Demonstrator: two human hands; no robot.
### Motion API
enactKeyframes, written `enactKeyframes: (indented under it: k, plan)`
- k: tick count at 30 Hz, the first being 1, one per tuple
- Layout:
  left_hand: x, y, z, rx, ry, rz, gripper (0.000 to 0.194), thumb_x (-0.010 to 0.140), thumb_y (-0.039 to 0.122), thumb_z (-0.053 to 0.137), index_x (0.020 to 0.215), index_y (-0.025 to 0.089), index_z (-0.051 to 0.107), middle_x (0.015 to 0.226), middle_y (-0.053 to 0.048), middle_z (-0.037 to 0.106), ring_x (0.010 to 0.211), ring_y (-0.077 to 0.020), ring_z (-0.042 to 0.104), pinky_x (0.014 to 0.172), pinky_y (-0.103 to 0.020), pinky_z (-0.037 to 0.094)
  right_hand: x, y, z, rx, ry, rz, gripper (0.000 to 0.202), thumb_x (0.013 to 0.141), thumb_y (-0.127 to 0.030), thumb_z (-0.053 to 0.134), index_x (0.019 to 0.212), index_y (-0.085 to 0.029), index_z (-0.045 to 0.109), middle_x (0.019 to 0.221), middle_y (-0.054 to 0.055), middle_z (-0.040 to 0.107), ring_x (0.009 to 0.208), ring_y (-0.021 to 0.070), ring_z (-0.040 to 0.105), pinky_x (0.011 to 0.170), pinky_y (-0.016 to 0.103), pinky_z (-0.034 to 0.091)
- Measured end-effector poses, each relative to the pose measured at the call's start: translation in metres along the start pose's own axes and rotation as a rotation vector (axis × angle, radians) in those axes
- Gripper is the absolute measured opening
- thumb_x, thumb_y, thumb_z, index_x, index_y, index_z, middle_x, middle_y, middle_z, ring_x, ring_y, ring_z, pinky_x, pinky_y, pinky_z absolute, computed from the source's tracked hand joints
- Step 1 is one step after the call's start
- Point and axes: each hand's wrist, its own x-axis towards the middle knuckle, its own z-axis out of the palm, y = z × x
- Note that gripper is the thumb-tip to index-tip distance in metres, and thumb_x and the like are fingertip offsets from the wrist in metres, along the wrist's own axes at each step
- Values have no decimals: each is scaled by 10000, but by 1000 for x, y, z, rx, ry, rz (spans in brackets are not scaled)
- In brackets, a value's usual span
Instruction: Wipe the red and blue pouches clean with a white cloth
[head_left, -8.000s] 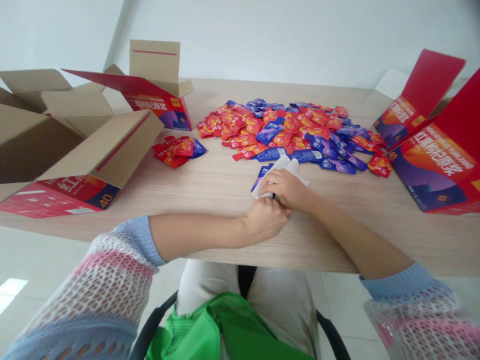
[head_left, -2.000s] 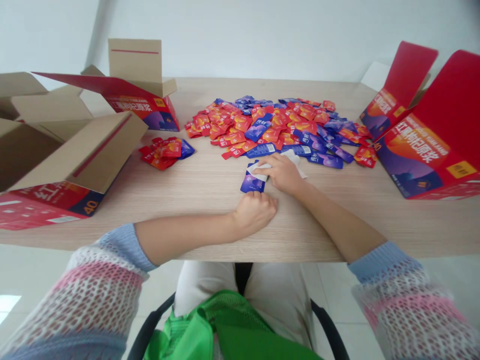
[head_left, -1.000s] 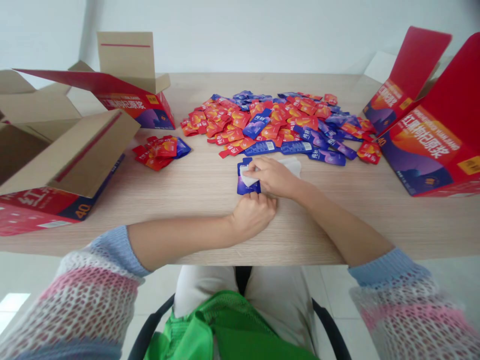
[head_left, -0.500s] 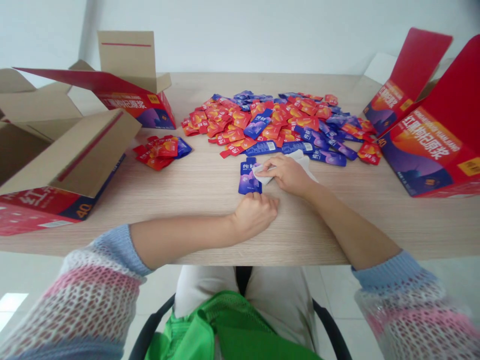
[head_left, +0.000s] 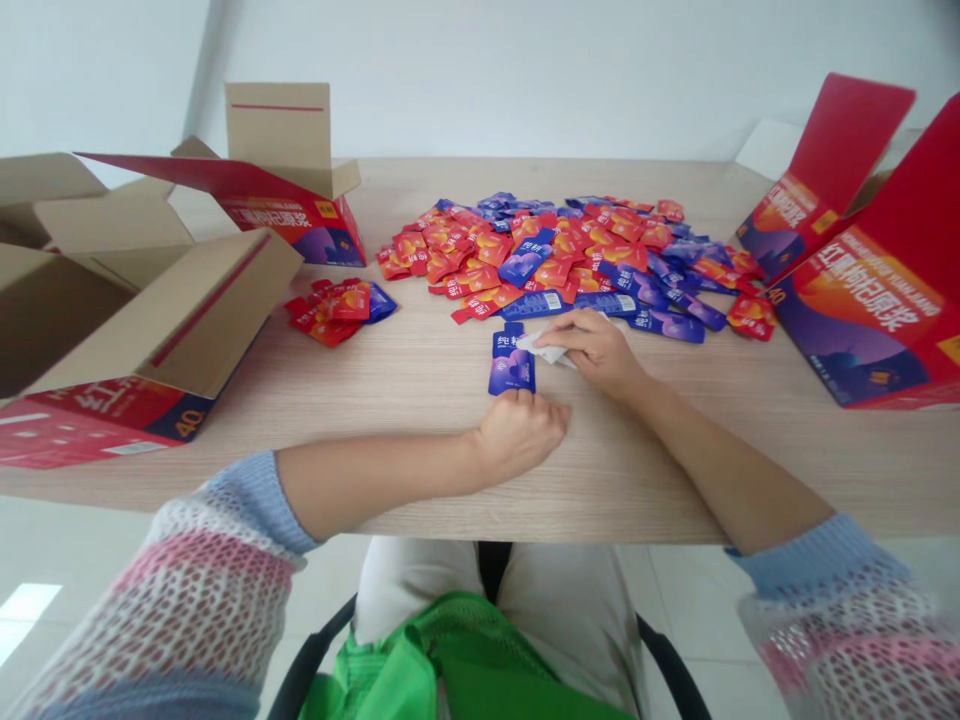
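Note:
A blue packet (head_left: 511, 366) lies flat on the wooden table (head_left: 375, 400), near its middle. My right hand (head_left: 594, 348) grips a white cloth or tissue (head_left: 551, 347), whose tip rests on the packet's upper right part. Against the packet's bottom edge is my left hand (head_left: 523, 434), closed with its knuckles up; whether its fingers pinch the packet's edge is hidden. Just beyond both hands spreads a large pile of red and blue packets (head_left: 559, 255).
A small heap of red and blue packets (head_left: 337, 308) lies left of centre. Open cartons stand at the near left (head_left: 169, 350), back left (head_left: 315, 225), near right (head_left: 870, 310) and back right (head_left: 787, 215).
The whole view has shifted, so the scene appears slightly further right and lower. The white cloth looks more bunched under my right hand. My left hand stays at the packet's bottom edge.

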Motion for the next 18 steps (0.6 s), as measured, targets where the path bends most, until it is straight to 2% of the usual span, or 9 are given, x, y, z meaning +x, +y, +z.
enactKeyframes:
  k: [3,7,10,14,18]
  plan:
    - [0,0,1,-2,12,2,235,920,113,453,791,129,649,667,-107,662,639,-258,664,521,-316,393,4,-24,5,178,-25,-62,366,942,-133,448,1116,-302,723,1055,42,647,1011,188,576,886,365,449]
    - [-1,1,1,1,-15,1,213,880,68,460,832,113,662,697,-117,673,622,-264,655,528,-342,422,4,-35,17,268,-221,-100,394,930,-108,429,1159,-273,704,1051,46,659,994,176,587,881,359,461]
    - [-1,1,0,7,-1,-3,212,887,76,464,833,117,665,698,-115,673,633,-274,658,536,-354,434,3,-27,22,202,-285,-95,407,892,-92,465,1176,-268,698,1066,46,661,1016,188,581,902,370,451]
    - [0,1,1,6,21,-11,248,917,104,457,768,123,654,659,-109,663,633,-270,669,510,-325,419,4,-9,19,16,-247,-6,376,875,-141,529,1181,-276,700,1096,56,654,1045,221,564,922,388,436]
    - [0,8,1,23,31,-44,354,968,135,401,733,111,664,639,-127,659,602,-270,667,480,-320,410,3,16,11,-168,-204,119,346,860,-159,540,1155,-226,708,1128,69,668,1029,247,562,920,401,426]
